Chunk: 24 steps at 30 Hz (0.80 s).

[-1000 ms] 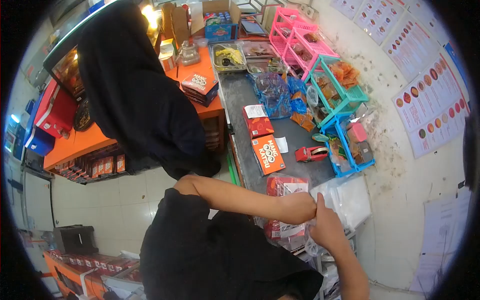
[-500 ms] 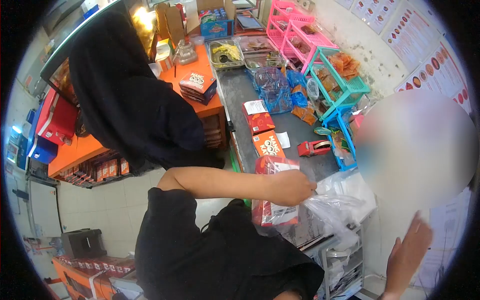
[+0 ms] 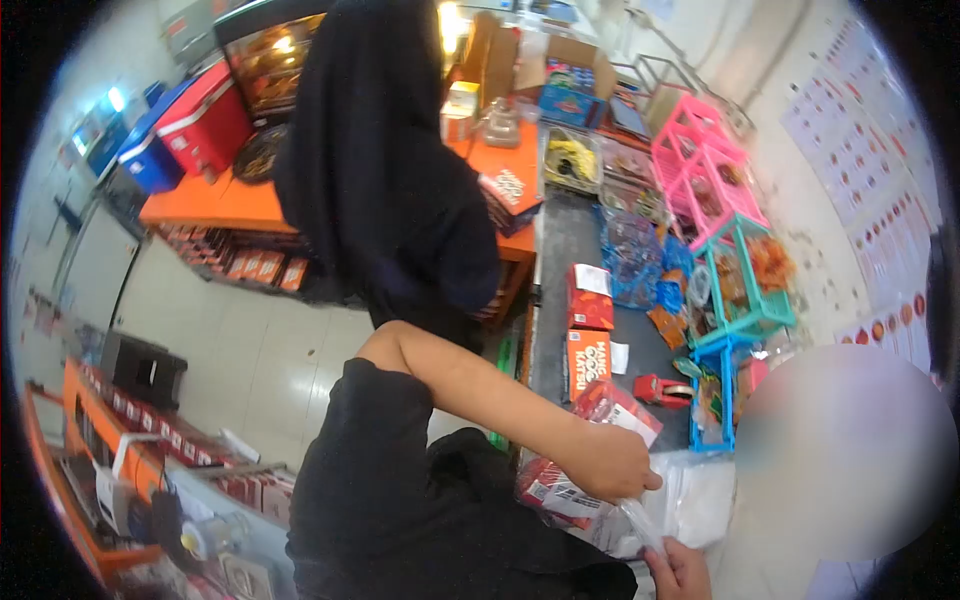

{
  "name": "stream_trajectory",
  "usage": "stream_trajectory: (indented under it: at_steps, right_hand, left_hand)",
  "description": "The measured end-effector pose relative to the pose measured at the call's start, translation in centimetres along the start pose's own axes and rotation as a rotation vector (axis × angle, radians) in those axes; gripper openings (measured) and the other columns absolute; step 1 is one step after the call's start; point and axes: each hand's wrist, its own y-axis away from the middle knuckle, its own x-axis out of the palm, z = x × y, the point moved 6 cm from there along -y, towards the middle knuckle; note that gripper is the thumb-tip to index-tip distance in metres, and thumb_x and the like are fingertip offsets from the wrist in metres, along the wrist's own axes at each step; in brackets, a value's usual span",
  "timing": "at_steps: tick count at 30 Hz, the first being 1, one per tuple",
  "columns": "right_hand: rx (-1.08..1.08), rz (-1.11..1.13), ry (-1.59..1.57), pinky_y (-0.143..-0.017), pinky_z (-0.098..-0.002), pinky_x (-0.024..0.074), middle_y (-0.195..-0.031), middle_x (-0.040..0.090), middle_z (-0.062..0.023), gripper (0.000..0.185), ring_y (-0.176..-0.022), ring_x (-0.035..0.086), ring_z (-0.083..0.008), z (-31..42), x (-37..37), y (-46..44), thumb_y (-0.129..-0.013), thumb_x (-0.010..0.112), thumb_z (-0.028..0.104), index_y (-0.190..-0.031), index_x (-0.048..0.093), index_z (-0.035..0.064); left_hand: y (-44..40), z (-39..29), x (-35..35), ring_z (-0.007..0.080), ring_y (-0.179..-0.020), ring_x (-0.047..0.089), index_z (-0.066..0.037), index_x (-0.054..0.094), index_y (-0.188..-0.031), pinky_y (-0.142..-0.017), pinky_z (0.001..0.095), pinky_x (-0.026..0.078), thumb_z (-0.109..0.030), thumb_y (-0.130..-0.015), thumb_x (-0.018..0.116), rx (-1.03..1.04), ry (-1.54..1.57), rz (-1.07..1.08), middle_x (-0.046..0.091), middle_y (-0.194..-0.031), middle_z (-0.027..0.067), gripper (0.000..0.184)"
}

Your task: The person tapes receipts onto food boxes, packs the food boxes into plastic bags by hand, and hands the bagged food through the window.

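My left hand (image 3: 612,462) is closed on the gathered top of a clear plastic bag (image 3: 640,522), its arm stretched across the counter. Just below it, my right hand (image 3: 680,572) pinches the twisted plastic near the lower edge of the view. Red boxes with white labels (image 3: 562,492) show through the clear plastic, partly behind my left hand and forearm. Above them on the dark counter (image 3: 568,235) are an orange box (image 3: 588,362) and a red box (image 3: 590,300). A red tape dispenser (image 3: 662,391) stands to their right.
A person in black (image 3: 385,170) stands at the orange counter (image 3: 215,203). Pink (image 3: 705,165), teal (image 3: 745,285) and blue (image 3: 712,400) baskets line the wall. White plastic sheets (image 3: 703,497) lie beside my hands. A blurred round patch hides the right side.
My right hand has come from the right, where it was open and apart, to the bag's twisted plastic. The bagged boxes have shifted and tilted. The whole view has turned.
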Motion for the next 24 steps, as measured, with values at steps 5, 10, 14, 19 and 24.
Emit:
stream_trajectory:
  at_steps: [5, 10, 14, 19, 24]
  right_hand:
    - [0.164, -0.052, -0.291, -0.060, -0.0279, 0.0392, -0.066, 0.055, -0.0059, 0.035, -0.062, 0.048, -0.0154, 2.2, -1.0, 2.4, -0.100, 0.045, 0.029, -0.080, 0.056, 0.0023]
    - [0.085, -0.287, -0.437, -0.058, -0.0267, 0.0380, -0.066, 0.053, -0.0048, 0.036, -0.060, 0.045, -0.0132, 2.6, -3.4, 5.3, -0.098, 0.048, 0.032, -0.078, 0.054, 0.0022]
    - [-0.024, -0.549, -0.566, -0.056, -0.0256, 0.0373, -0.065, 0.052, -0.0039, 0.039, -0.058, 0.042, -0.0109, 0.3, -5.4, 8.0, -0.095, 0.053, 0.036, -0.076, 0.053, 0.0023]
    - [-0.538, -1.222, -0.845, -0.060, -0.0277, 0.0374, -0.075, 0.053, -0.0050, 0.031, -0.064, 0.044, -0.0131, -6.4, -8.8, 5.2, -0.092, 0.059, 0.032, -0.099, 0.055, 0.0018]
    - [-0.790, -0.864, -1.474, -0.068, -0.0297, 0.0389, -0.082, 0.053, -0.0046, 0.022, -0.074, 0.048, -0.0151, -5.2, -5.3, -11.8, -0.095, 0.053, 0.024, -0.098, 0.055, 0.0024]
  left_hand:
    - [0.9, -1.2, -3.1, 0.0235, -0.092, 0.063, -0.006, 0.062, -0.072, -0.098, 0.0485, 0.039, -0.023, -0.081, 0.057, 0.215, -0.106, -0.272, 0.055, -0.084, 0.0071, 0.020]
    - [2.1, -1.9, -8.1, 0.0206, -0.093, 0.056, -0.006, 0.067, -0.073, -0.106, 0.0520, 0.028, -0.024, -0.080, 0.063, 0.247, -0.074, -0.582, 0.057, -0.089, 0.0031, 0.019]
    - [0.2, -1.5, -9.6, 0.0318, -0.121, 0.042, -0.006, 0.063, -0.070, -0.106, 0.0531, 0.027, -0.022, -0.080, 0.065, 0.225, 0.393, -0.248, 0.053, -0.114, 0.0101, 0.019]
    - [-5.2, -5.7, -14.2, 0.0297, -0.114, 0.047, -0.003, 0.058, -0.061, -0.099, 0.0502, 0.033, -0.021, -0.080, 0.063, 0.484, 0.502, -0.712, 0.041, -0.130, 0.0188, 0.027]
    - [-13.8, 2.8, -11.1, 0.0351, -0.136, 0.031, -0.001, 0.064, -0.067, -0.111, 0.0455, 0.023, -0.019, -0.074, 0.068, 0.036, 0.818, -0.797, 0.031, -0.143, 0.0236, 0.020]
